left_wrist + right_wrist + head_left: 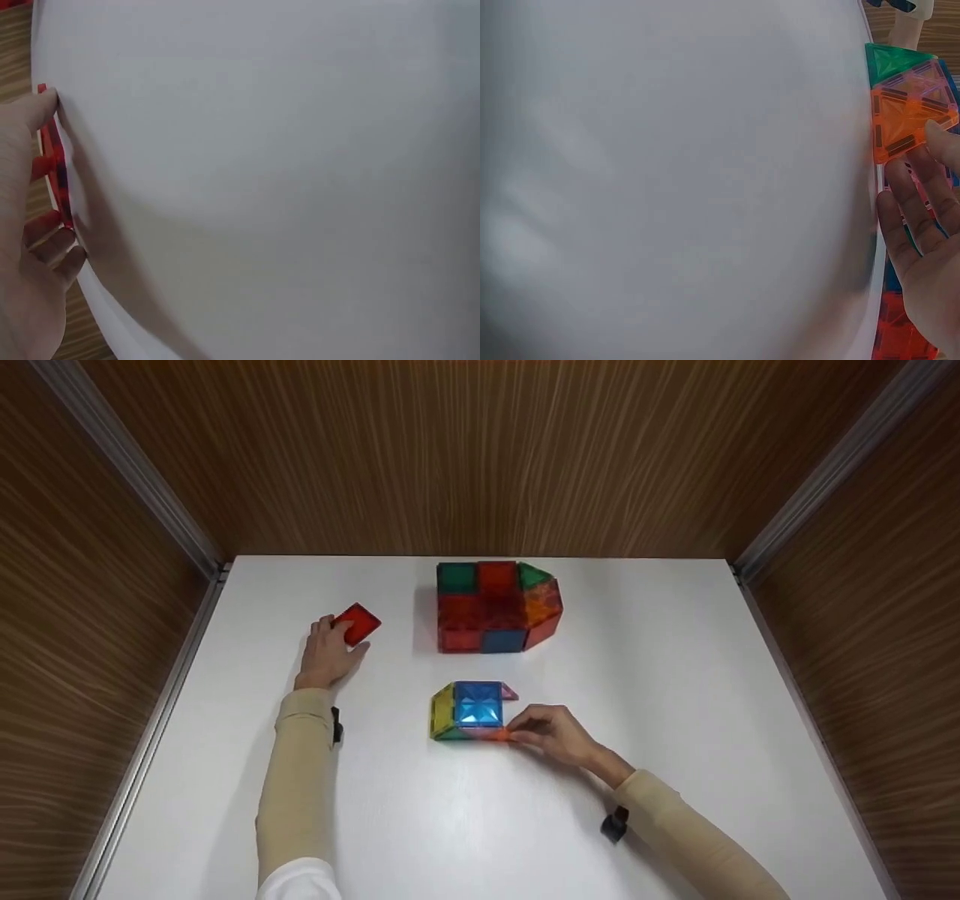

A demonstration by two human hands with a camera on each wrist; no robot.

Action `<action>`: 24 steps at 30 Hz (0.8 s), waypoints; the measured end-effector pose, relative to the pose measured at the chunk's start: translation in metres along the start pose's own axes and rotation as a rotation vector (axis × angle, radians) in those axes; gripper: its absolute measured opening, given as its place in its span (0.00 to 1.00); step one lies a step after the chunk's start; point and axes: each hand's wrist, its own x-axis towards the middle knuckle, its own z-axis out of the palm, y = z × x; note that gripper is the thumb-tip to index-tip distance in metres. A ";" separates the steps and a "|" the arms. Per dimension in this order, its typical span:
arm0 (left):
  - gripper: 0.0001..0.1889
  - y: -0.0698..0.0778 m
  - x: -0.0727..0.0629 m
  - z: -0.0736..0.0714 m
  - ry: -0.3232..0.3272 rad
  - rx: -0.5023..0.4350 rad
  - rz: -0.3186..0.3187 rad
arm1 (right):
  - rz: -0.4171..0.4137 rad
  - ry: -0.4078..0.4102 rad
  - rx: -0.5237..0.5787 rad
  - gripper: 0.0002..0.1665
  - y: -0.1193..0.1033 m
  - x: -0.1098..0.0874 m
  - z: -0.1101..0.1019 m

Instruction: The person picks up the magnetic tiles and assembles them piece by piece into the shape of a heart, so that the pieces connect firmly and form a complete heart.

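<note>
My left hand (326,651) holds a red square magnetic tile (361,624) above the left of the table. In the left wrist view that red tile (58,172) shows edge-on between the fingers. At the centre stands a small magnetic-tile build (478,705), with a blue top, a yellow left side and a pink triangle at its far right corner. My right hand (559,733) pinches an orange triangular tile (896,120) at its near right corner. Beside the orange tile, the right wrist view shows a pink tile and a green triangle (892,63).
Behind the small build stands a larger magnetic-tile build (491,611) in red, green, orange and blue. The white table (675,660) is bounded by wood-grain panels (480,457) at the back and both sides.
</note>
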 end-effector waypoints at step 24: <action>0.25 0.060 -0.057 0.002 0.047 -0.158 0.201 | -0.007 0.058 -0.038 0.12 -0.004 0.000 -0.015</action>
